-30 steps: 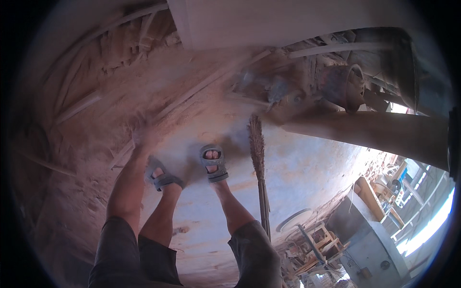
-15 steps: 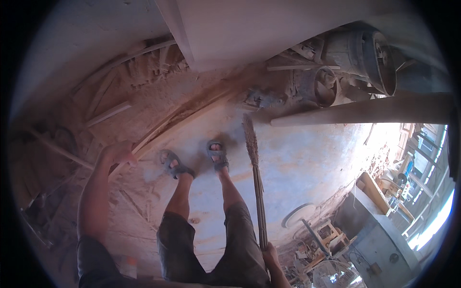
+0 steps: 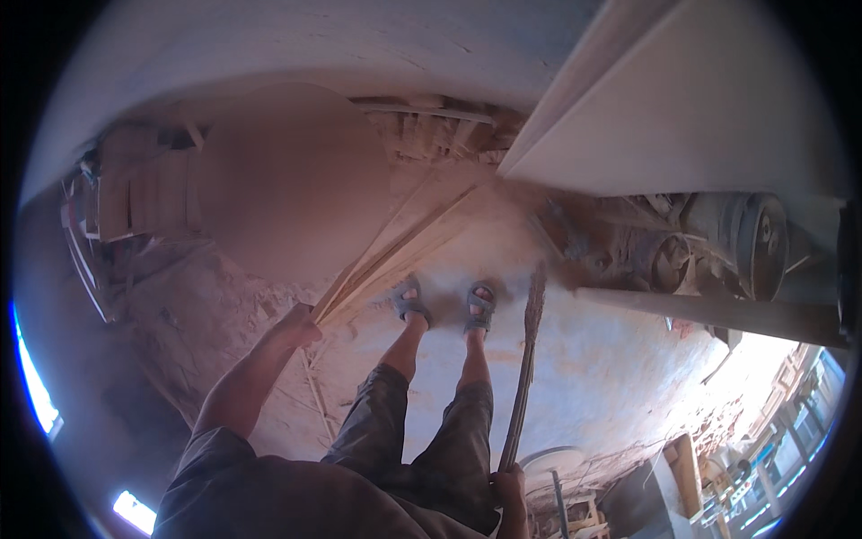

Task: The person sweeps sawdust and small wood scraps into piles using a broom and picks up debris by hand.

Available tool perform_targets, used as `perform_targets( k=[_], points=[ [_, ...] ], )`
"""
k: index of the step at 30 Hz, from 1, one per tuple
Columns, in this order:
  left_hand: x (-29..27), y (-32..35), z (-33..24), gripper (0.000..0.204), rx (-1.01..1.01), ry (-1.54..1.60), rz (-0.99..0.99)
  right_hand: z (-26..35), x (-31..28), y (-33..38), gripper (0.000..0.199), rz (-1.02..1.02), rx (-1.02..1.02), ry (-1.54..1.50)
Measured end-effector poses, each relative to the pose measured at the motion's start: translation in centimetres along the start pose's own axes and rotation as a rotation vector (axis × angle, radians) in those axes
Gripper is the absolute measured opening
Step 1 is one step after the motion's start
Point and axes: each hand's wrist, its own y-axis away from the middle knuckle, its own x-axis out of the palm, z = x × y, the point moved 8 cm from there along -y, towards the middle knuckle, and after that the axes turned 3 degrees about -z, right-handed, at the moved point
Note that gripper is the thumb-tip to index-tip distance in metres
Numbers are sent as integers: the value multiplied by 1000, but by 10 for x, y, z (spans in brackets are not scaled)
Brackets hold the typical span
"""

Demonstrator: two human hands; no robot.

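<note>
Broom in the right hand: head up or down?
Head down: right hand grips the broom handle, bushy end points toward the floor. Floor contact: can't tell.

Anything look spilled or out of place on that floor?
Yes: loose, brown, powdery debris litters the left of the pale floor, and a thin wooden strip lies askew near the left hand; the right side looks cleaner.

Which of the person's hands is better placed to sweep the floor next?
Probably the right hand: it grips the broom, bristles pointing away, while the left hand is occupied holding wood strips.
</note>
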Motion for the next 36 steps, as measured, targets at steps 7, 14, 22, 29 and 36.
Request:
perform_targets(
  k=[7,14,22,29,36],
  points=[
    [-119,51,-28,43,45,-252,-457,-19,-9,-19,38,0,-106,-16],
    [-271,21,-169,78,590,-672,-1013,8,-10,15,38,0,-44,50],
    [-234,-58,-251,117,163,-159,-1079,-16,5,12,38,-21,-95,107],
    [130,-100,-130,91,322,269,-248,-77,7,-6,40,-161,-222,244],
    [289,-109,-82,72,190,435,-28,-93,-33,-26,39,-48,-8,-37]
  ],
)
